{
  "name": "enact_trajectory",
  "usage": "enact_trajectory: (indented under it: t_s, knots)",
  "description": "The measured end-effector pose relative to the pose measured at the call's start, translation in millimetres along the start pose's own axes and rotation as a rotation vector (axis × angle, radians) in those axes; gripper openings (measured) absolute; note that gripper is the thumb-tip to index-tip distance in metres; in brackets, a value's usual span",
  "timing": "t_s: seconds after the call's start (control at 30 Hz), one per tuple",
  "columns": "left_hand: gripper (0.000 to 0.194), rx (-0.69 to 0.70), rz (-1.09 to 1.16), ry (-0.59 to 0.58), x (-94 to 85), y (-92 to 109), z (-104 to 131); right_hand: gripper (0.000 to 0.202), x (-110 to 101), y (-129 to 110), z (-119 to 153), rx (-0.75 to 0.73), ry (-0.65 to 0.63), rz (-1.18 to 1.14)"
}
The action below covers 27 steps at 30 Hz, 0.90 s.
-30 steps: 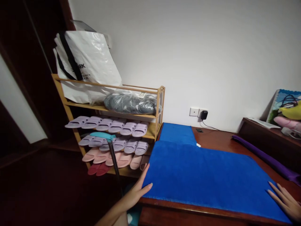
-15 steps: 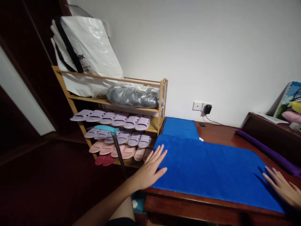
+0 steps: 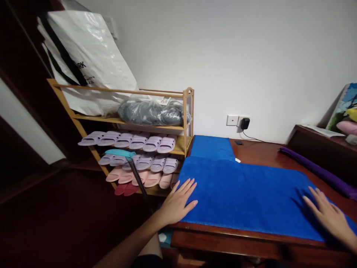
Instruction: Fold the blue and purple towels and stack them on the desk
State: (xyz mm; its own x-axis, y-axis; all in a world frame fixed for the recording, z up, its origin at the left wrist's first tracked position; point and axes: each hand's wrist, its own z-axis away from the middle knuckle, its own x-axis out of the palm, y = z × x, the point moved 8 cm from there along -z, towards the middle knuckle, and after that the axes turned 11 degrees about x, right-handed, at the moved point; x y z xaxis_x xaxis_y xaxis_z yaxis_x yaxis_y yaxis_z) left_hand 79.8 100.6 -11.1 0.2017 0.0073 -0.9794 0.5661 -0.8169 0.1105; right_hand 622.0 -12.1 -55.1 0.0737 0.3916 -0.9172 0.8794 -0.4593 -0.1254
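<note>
Moved farther in over the blue cloth (image 3: 245,197) since the earlier frame, the right hand (image 3: 326,212) is seen in the head view with its fingers apart and nothing gripped; whether the cloth is touched by it cannot be told. The left hand (image 3: 178,201) is held open, palm down, at the cloth's front left part, with nothing clamped. The cloth is spread along the front of the brown table (image 3: 259,152), and a narrower blue section (image 3: 212,148) is seen behind its left part, with a white tag (image 3: 237,160) beside it. A purple cloth (image 3: 318,173) is laid toward the right. Slippers (image 3: 145,162) are lined up on the wooden rack (image 3: 185,115) at the left.
</note>
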Motion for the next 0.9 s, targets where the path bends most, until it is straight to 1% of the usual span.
enact_trajectory:
  t_s: [0.03,0.1,0.13,0.17,0.23,0.3,0.37,0.4,0.47,0.57,0.63,0.7,0.8,0.87,0.9]
  knots:
    - [0.059,0.000,-0.002,-0.001,0.9,0,-1,0.072,-1,-24,7,-0.023,-0.033,-0.005]
    - [0.059,-0.003,-0.008,0.001,2.3,-1,-1,0.071,-1,-71,22,-0.129,-0.106,0.002]
    - [0.059,-0.005,-0.011,0.000,2.8,-1,-2,0.071,1,-86,28,-0.155,-0.135,0.012]
    - [0.059,-0.005,-0.014,-0.002,3.1,-2,-2,0.070,5,-96,34,-0.180,-0.163,0.021]
    - [0.059,-0.003,-0.018,-0.009,3.0,-3,-1,0.070,12,-100,41,-0.199,-0.201,0.034]
    - [0.059,-0.004,-0.020,-0.016,1.9,-3,0,0.070,18,-93,43,-0.206,-0.214,0.041]
    - [0.058,-0.017,-0.025,-0.021,-0.2,-1,1,0.070,16,-89,44,-0.201,-0.202,0.038]
    - [0.058,-0.034,-0.028,-0.021,-1.7,2,1,0.071,12,-91,44,-0.192,-0.190,0.032]
    - [0.055,-0.066,-0.031,-0.003,-6.6,13,-2,0.072,-1,-105,47,-0.183,-0.163,0.007]
    - [0.051,-0.030,0.007,0.042,-13.0,42,-16,0.070,-19,-144,60,-0.235,-0.161,-0.033]
    - [0.053,0.033,0.048,0.035,-11.0,62,-25,0.068,-23,-166,71,-0.288,-0.198,-0.046]
    - [0.055,0.070,0.077,-0.004,-4.3,71,-28,0.068,-22,-175,80,-0.304,-0.238,-0.048]
    - [0.056,0.093,0.113,-0.065,4.3,71,-24,0.068,-16,-168,81,-0.290,-0.312,-0.045]
    - [0.059,0.097,0.135,-0.091,3.8,64,-28,0.068,-13,-164,69,-0.284,-0.378,-0.057]
    - [0.060,0.098,0.140,-0.098,1.5,60,-35,0.068,-13,-166,59,-0.283,-0.406,-0.071]
